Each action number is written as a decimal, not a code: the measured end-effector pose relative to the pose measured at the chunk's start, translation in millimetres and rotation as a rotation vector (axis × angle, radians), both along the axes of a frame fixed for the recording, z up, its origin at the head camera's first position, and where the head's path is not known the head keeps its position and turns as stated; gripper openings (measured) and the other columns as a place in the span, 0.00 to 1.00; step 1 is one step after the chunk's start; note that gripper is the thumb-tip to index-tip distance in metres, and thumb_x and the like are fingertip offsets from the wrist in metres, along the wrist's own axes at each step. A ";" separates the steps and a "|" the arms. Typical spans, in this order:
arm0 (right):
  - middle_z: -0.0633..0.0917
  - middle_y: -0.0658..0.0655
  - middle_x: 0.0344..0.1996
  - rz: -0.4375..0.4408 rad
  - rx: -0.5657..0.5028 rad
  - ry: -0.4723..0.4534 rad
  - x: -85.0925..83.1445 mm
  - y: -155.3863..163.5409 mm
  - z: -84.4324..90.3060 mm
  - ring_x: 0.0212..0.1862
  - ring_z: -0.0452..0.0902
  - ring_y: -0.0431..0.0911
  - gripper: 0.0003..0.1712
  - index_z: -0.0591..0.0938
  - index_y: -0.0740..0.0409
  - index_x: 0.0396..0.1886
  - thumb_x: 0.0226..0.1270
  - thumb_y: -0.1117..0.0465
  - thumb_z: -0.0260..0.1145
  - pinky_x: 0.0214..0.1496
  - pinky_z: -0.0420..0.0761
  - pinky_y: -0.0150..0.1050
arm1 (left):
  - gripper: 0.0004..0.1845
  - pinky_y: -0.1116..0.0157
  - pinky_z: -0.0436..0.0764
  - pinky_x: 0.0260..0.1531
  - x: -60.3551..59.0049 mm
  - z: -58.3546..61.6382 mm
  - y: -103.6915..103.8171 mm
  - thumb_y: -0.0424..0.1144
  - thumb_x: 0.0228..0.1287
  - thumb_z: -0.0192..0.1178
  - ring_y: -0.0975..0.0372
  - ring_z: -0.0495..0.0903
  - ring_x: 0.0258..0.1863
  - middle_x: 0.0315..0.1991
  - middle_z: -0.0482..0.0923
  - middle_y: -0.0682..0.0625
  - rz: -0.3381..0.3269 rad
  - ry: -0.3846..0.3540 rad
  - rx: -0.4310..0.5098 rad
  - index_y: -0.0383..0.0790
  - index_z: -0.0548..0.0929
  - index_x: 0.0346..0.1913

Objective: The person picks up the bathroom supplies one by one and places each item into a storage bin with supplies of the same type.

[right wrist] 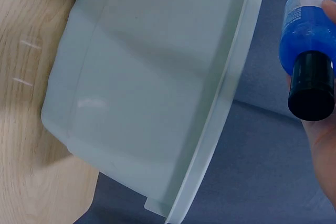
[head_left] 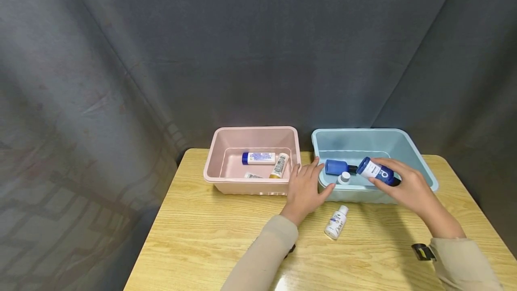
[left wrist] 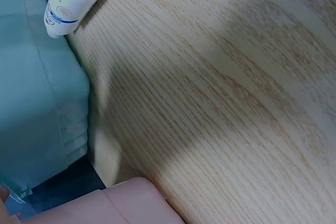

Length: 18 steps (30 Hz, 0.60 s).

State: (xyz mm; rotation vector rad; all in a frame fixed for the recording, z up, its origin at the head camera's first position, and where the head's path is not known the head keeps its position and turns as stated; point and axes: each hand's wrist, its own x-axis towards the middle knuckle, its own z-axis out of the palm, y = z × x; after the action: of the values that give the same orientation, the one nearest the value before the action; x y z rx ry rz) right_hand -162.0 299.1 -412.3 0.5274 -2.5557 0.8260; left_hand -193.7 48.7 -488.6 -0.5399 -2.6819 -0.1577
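Observation:
My right hand [head_left: 409, 187] grips a blue bottle [right wrist: 310, 30] with a white label and a black cap, tilted over the front right of the light blue bin [head_left: 351, 136]. Inside that bin lie another blue bottle [head_left: 336, 167] with a black cap and a small bottle with a white cap [head_left: 344, 177]. My left hand [head_left: 304, 191] has its fingers spread at the neighbouring rims of the light blue bin and the pink bin [head_left: 250, 187], holding nothing. On the table in front of the light blue bin lies a white bottle [head_left: 336, 222] with blue print.
Several white bottles or tubes lie in the pink bin, one with a blue cap [head_left: 245, 158] and one with a yellow end [head_left: 276, 175]. Both bins stand side by side at the back of the wooden table [head_left: 202, 237]. A dark grey curtain [head_left: 250, 48] hangs behind.

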 end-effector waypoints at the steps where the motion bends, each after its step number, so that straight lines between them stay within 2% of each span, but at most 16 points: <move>1: 0.81 0.70 0.52 0.000 -0.004 -0.006 -1.2 0.6 0.0 0.43 0.77 0.58 0.33 0.81 0.63 0.56 0.47 0.69 0.80 0.32 0.70 0.15 | 0.36 0.57 0.58 0.70 -0.1 -0.2 0.2 0.71 0.70 0.38 0.66 0.71 0.63 0.73 0.64 0.57 0.000 0.001 0.002 0.55 0.71 0.70; 7: 0.80 0.71 0.53 -0.013 -0.011 -0.033 -8.5 3.8 0.5 0.42 0.78 0.60 0.32 0.81 0.63 0.57 0.49 0.68 0.80 0.30 0.70 0.16 | 0.36 0.56 0.58 0.71 -1.2 0.1 0.3 0.71 0.70 0.38 0.66 0.71 0.64 0.73 0.63 0.57 -0.002 0.003 0.010 0.55 0.70 0.70; 11: 0.80 0.71 0.53 -0.028 -0.006 -0.049 -12.9 5.4 0.5 0.40 0.77 0.58 0.31 0.81 0.63 0.57 0.52 0.66 0.79 0.28 0.73 0.20 | 0.36 0.56 0.57 0.71 -1.2 0.6 0.0 0.71 0.70 0.37 0.65 0.71 0.63 0.73 0.63 0.56 -0.006 -0.008 0.008 0.55 0.70 0.71; 18: 0.78 0.75 0.52 -0.031 -0.021 -0.099 -20.9 12.7 -0.7 0.39 0.76 0.59 0.30 0.79 0.65 0.59 0.55 0.64 0.77 0.25 0.75 0.26 | 0.37 0.56 0.57 0.71 0.0 0.4 0.0 0.71 0.70 0.37 0.64 0.71 0.64 0.74 0.62 0.56 -0.010 -0.036 0.008 0.53 0.70 0.71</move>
State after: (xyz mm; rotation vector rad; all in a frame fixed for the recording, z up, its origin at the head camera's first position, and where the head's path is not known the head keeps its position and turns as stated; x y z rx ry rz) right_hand -182.9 311.7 -413.0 0.4494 -2.6348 0.8876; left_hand -193.7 48.7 -488.2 -0.5533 -2.7130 -0.1831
